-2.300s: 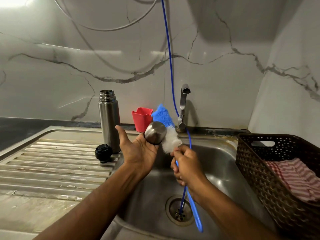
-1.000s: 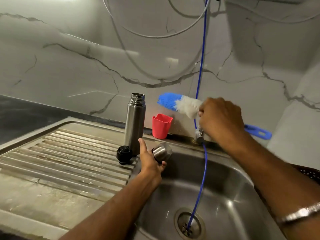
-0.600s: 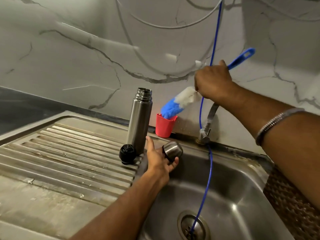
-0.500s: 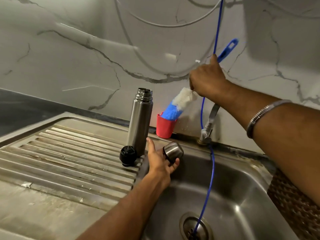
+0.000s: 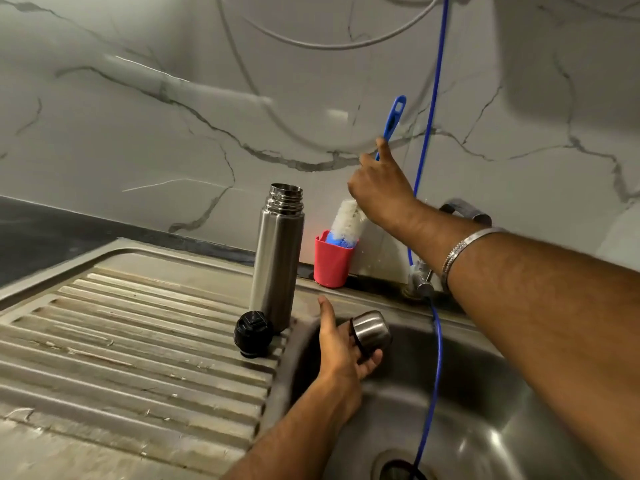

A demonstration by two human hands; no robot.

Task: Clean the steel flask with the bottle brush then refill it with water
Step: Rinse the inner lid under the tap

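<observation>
Steel sink (image 5: 485, 410) with ribbed drainboard (image 5: 121, 341). Open steel flask (image 5: 278, 258) upright at basin edge, beside black stopper (image 5: 252, 335). Right hand (image 5: 379, 188) gripping bottle brush (image 5: 348, 221), bristles down in red cup (image 5: 331, 261). Left hand (image 5: 341, 353) grasping steel cap (image 5: 370, 330) over basin.

Home kitchen: steel sink (image 5: 485, 427), ribbed drainboard (image 5: 131, 341), marble backsplash (image 5: 138, 133).

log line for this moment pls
right hand: lowering bottle brush into red cup | left hand: holds steel cap | flask: open
</observation>
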